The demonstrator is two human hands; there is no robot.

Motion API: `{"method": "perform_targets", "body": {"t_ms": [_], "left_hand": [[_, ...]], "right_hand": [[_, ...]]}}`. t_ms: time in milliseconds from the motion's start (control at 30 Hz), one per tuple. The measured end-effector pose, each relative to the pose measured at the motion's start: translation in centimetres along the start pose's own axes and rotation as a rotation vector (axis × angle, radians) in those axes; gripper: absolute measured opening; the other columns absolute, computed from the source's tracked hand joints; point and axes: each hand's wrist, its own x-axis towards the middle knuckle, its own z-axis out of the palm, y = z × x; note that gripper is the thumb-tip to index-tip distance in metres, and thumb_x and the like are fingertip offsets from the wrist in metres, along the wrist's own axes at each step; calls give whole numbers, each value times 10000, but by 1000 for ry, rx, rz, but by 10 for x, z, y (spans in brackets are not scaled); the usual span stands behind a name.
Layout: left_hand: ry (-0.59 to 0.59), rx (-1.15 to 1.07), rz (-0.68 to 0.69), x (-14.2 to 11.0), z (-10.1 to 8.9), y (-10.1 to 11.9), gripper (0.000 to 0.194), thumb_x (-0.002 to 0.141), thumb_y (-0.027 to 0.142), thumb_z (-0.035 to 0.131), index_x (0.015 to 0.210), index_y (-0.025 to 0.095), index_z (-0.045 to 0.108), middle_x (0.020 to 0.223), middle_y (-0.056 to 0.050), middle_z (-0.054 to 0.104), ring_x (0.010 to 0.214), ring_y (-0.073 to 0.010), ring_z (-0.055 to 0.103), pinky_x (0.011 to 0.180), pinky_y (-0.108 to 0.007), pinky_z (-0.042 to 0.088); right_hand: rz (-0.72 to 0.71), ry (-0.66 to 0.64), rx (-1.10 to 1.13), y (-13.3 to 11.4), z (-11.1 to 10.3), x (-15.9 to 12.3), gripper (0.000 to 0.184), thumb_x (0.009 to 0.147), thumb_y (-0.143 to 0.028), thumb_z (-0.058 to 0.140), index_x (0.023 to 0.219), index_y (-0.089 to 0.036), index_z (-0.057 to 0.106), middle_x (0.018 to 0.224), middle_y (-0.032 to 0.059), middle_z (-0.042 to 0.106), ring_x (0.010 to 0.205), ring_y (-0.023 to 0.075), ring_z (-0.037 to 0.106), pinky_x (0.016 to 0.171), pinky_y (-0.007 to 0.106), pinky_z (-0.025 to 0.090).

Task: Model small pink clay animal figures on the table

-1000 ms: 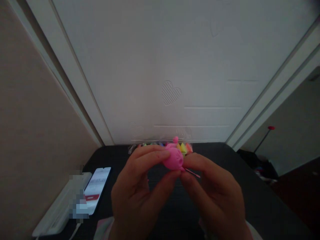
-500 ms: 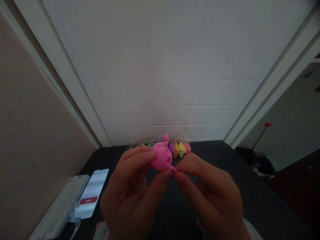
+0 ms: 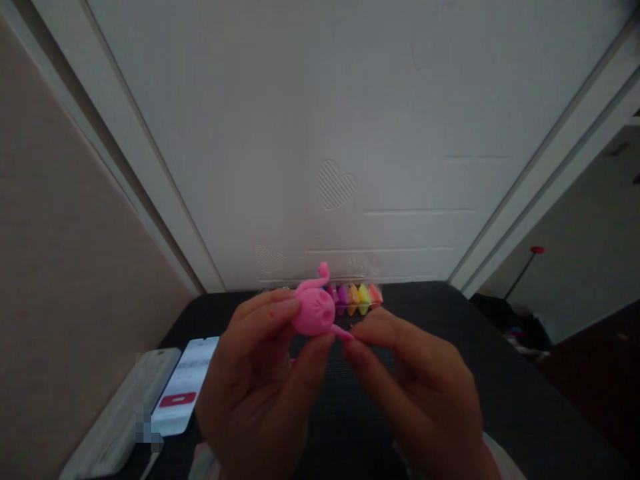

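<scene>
Between my hands is a pink clay figure [image 3: 314, 312] with a round body, a dent and pressed lines on its front. One thin limb curls upward from its top; another sticks out at the lower right. My left hand [image 3: 265, 380] grips the round body between thumb and fingers. With thumb and forefinger, my right hand [image 3: 415, 387] pinches the tip of the lower right limb. The far side of the figure is hidden by my left fingers.
Behind the hands, a clear plastic package [image 3: 373, 270] of colourful clay pieces lies against the white panel [image 3: 250, 167]. A lit phone [image 3: 183, 387] and a whitish case [image 3: 120, 413] sit at left on the dark table [image 3: 500, 387]. A cable [image 3: 153, 460] runs nearby.
My left hand and the clay figure's body have shifted slightly left, away from my right hand. More of the lower right limb shows between them. My right hand keeps its pinch.
</scene>
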Motion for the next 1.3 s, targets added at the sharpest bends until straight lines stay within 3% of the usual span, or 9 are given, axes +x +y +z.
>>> {"method": "perform_targets", "body": {"t_ms": [600,867,1300], "left_hand": [[62,-30,-58,4,-1,0,426,668,23,668,1019,259,617,978,30,652,809,-86,642,704,-152,563],[126,119,-3,6,-2,0,433,672,48,676,1015,305,613,967,60,660,788,-78,643,685,-156,559],[169,118,-39,7,1,3,415,669,48,677,986,309,622,947,70,663,769,-77,641,654,-169,563]], "right_hand": [[-25,-30,-8,-1,1,2,24,776,-174,588,777,-166,611,662,-25,610,608,71,559,566,179,426],[-35,-39,-45,1,3,3,54,772,-152,582,720,-160,593,629,-28,584,610,69,547,574,176,412],[-39,-75,-39,3,3,2,27,777,-183,597,751,-176,598,656,-40,598,631,64,550,564,174,395]]}}
